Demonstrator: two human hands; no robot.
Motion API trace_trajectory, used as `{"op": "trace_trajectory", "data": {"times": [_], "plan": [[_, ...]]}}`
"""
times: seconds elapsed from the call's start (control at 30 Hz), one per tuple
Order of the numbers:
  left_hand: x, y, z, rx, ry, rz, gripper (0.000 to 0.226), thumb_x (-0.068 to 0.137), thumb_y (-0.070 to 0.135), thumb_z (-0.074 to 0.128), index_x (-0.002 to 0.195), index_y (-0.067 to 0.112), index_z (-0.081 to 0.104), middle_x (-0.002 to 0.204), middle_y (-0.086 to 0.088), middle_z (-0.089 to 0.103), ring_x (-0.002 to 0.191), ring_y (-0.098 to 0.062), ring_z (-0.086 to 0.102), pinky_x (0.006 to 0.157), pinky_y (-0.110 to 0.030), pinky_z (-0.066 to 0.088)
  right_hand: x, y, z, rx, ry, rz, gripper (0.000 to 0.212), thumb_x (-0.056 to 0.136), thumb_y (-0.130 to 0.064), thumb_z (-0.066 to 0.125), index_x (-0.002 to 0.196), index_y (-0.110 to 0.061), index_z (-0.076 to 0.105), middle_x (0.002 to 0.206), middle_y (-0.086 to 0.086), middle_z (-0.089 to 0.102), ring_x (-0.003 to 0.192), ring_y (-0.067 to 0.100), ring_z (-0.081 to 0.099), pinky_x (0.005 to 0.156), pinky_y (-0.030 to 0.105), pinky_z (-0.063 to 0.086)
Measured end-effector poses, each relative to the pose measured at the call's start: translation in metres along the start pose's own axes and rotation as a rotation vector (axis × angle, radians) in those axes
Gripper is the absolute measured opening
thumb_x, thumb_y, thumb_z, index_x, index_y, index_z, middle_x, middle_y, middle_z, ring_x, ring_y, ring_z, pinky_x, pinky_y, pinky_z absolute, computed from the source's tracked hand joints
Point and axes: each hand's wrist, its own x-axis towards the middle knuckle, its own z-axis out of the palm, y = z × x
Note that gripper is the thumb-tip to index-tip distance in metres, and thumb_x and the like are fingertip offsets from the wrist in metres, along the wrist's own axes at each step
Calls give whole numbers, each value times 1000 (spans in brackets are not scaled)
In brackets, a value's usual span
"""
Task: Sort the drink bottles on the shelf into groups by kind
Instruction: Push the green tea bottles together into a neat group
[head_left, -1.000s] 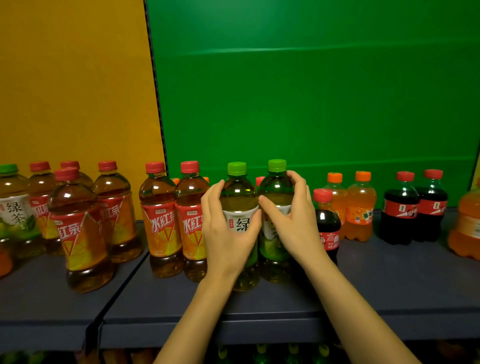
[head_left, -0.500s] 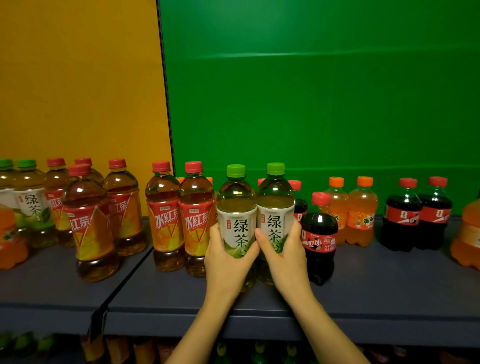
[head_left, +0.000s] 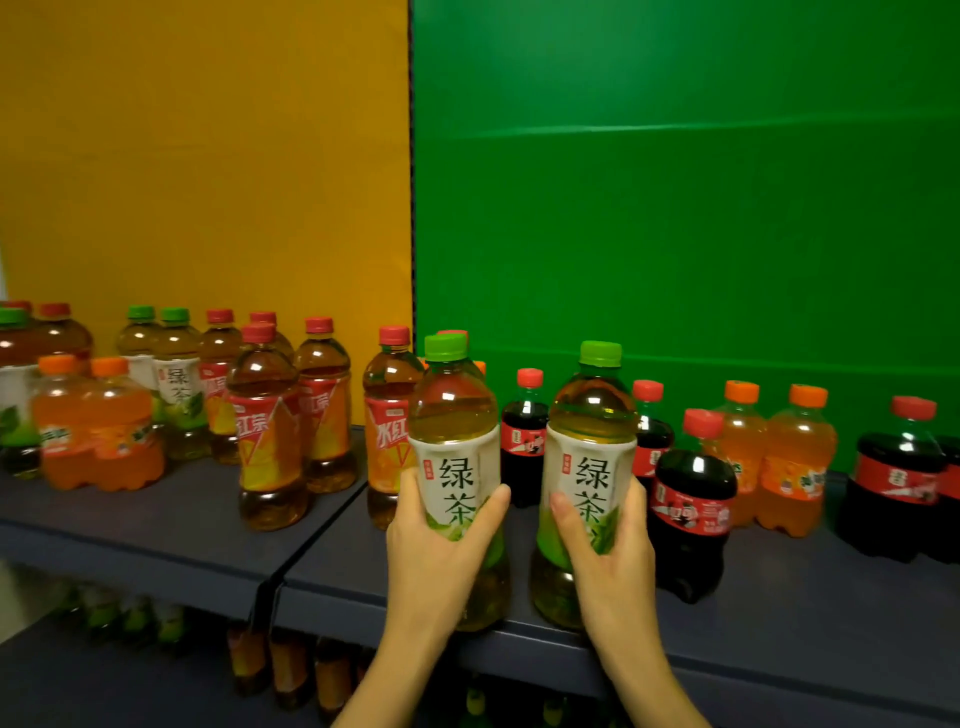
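I see two clear, glossy plastic green-tea bottles (head_left: 457, 441) (head_left: 592, 447) with smooth white-and-green film labels and matt green plastic caps; dark cola bottles (head_left: 691, 499) of shiny plastic, highlights on their shoulders; a matt, smooth dark grey-blue shelf board (head_left: 779, 613); flat, matt yellow (head_left: 208, 156) and green backing panels (head_left: 675, 208).

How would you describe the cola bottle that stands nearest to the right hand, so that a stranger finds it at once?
Look at the shelf in front of the green wall. Just right of the right hand, which holds a green tea bottle, stands a cola bottle with dark liquid and a red cap. It stands nearer the shelf's front edge than the other colas.
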Motion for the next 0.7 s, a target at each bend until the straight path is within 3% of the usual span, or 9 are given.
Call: {"op": "trace_trajectory", "data": {"times": [0.07, 0.17, 0.33, 0.5, 0.6, 0.7], "plan": [[2, 8, -23, -11, 44, -1, 46, 57, 43, 73, 97, 30, 55, 92, 12, 67, 85, 5, 64, 67, -11, 50, -4, -6, 4, 32, -19, -4, 55, 66, -48, 61, 117, -33, 47, 107, -14, 64, 96, -7, 60, 75, 11, 49], [6, 19, -63, 0, 110, 15, 47, 57, 41, 71, 100, 29, 57, 92, 10, 68, 84, 4, 64, 67, -12, 51, -9, -18, 19, 71, -57, -14, 46, 66, -46, 59, 109, -37, 47, 102, -18, 63, 92, -12, 59, 70, 5, 46], [12, 26, -141, 110, 207, 47, 44, 63, 42, 79, 97, 26, 57, 92, 3, 68, 86, -10, 66, 68, -23, 52, -22, -29, 65, 102, -141, -27, 49, 68, -44, 58, 114, -28, 46, 103, -14, 63, 90, -12, 59, 69, 6, 48], [17, 27, -226, 129, 291, 42, 49, 53, 53, 70, 95, 31, 58, 88, 5, 68, 83, -6, 66, 66, -23, 53, -42, -40, 139, 167, -210, -25, 50, 68, -52, 64, 111, -34, 46, 105, -17, 62, 94, -8, 59, 70, 10, 49], [22, 30, -286, 174, 321, 41, 41, 58, 45, 75, 91, 30, 57, 80, 9, 68, 75, -7, 65, 62, -22, 52, -60, -47, 197, 205, -240, -8, 46, 70, -59, 67, 105, -36, 47, 102, -15, 64, 92, -6, 61, 72, 17, 51], [26, 34, -347, 240, 336, 39, 35, 65, 36, 80, 89, 27, 57, 74, 8, 65, 69, -10, 61, 56, -19, 50, -79, -55, 260, 272, -275, 5, 39, 68, -52, 60, 101, -35, 47, 99, -16, 63, 89, -12, 59, 69, 9, 48]]}}
